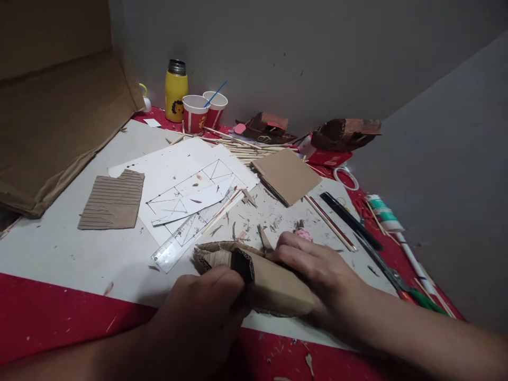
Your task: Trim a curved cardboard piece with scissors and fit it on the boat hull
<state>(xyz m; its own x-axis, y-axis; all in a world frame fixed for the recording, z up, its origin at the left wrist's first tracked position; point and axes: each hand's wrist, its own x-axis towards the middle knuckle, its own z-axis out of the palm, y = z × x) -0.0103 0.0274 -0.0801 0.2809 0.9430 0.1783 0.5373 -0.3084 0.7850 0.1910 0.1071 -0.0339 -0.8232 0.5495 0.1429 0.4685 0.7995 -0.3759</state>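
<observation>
A small cardboard boat model [280,283], with a raised box-like part and a dark opening in it, is held low over the front of the white board. My left hand [206,299] is closed on its near left end; the fingertips are hidden behind the thumb and the cardboard. Around the right side of the model my right hand [317,264] is wrapped, fingers on the far edge. A thin pointed flap of cardboard [264,241] stands up beside the right fingers. Just beyond the model lies a clear ruler [178,248].
Behind lie drawn paper sheets [178,174], bamboo sticks [246,153] and flat cardboard [288,174]. Corrugated cardboard [113,201] and a large box [59,121] are left. Scissors [391,275] and a glue bottle [383,211] lie right. Paper cups [195,114] and a yellow bottle [175,95] stand behind.
</observation>
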